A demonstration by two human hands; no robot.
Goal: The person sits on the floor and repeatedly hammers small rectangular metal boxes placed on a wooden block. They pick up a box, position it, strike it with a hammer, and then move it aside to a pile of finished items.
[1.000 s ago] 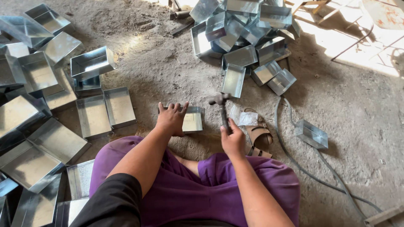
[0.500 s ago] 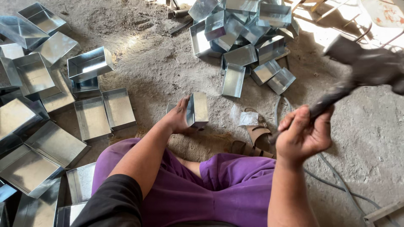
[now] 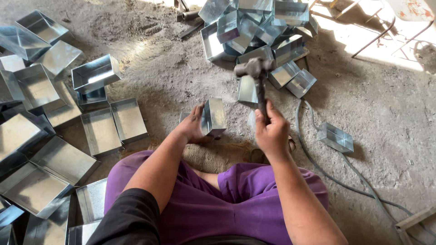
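Hammer (image 3: pixel 257 77) now lower over tin box (image 3: pixel 213 116), R fingers (image 3: pixel 271 119) gripping handle, L hand (image 3: pixel 193 124) clasping box.

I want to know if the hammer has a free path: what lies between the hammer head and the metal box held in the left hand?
In the head view, only bare dirt floor lies between the hammer head and the metal box.

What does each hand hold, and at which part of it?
The right hand grips a hammer low on its handle. The left hand holds a small metal box by its left side.
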